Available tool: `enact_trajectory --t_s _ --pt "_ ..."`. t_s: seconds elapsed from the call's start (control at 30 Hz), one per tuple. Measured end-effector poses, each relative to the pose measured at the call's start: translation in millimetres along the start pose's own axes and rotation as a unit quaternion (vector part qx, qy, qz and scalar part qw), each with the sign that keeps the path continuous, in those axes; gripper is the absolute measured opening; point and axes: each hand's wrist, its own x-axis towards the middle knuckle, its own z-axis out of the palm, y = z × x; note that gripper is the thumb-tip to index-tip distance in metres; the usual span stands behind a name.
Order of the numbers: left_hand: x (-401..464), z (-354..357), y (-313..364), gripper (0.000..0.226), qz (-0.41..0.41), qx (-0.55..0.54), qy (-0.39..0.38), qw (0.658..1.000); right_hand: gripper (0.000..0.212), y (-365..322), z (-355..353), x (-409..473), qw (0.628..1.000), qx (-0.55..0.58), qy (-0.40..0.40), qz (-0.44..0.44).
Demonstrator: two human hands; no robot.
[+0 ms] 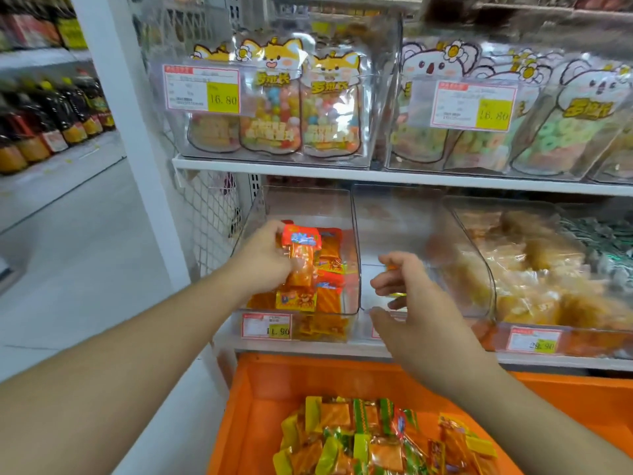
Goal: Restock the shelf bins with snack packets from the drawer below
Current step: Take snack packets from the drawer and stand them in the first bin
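- Snack packets (301,258): a small bunch, orange and red, is grasped in the left hand (265,260) and held over the left clear bin (354,255) on the lower shelf (308,347); more packets already lie in that bin toward its front wall.
- Right hand (407,296): fingers curled at the front edge of the middle bin (397,228); a small yellow-orange item seems pinched there, yet blur prevents it being told for certain; that bin appears nearly empty.
- Orange drawer (260,399): pulled out below the shelf's front edge; mixed green, yellow and orange packets (373,437) remain heaped in it.
- Risk, spillage: the bunch is gripped loosely by its wrappers; if released too near the bin's front rim, packets may be expected to slide over and drop back into the drawer or onto the floor.
- Risk, mis-sorting: green-wrapped stock in the drawer differs from the orange stock in the left bin; kinds could be mixed if not checked against the price label (266,325).
- Risk, displacement: the light clear bins could be nudged off the shelf edge by either forearm.
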Motion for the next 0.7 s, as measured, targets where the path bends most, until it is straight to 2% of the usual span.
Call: enact_trajectory --t_s 0.23,0.37,0.47,0.57,0.7 --pt "23 19 -28 0.040 -0.029 0.111 -0.013 0.993 0.066 9 4 21 0.997 -0.065 -0.025 -0.034" --pt "24 18 -31 0.045 -0.025 0.191 -0.009 0.981 0.070 16 13 28 0.990 -0.108 -0.031 -0.089" --pt "24 21 -30 0.038 -0.031 0.234 -0.012 0.972 0.075 21 18 29 0.977 -0.157 -0.034 -0.142" --pt "24 26 -28 0.036 -0.037 0.276 -0.011 0.961 0.075 23 22 29 0.971 -0.185 -0.048 -0.144" --pt "25 31 -27 0.052 -0.047 0.336 -0.002 0.941 0.075 24 25 27 0.970 -0.194 -0.047 -0.136"
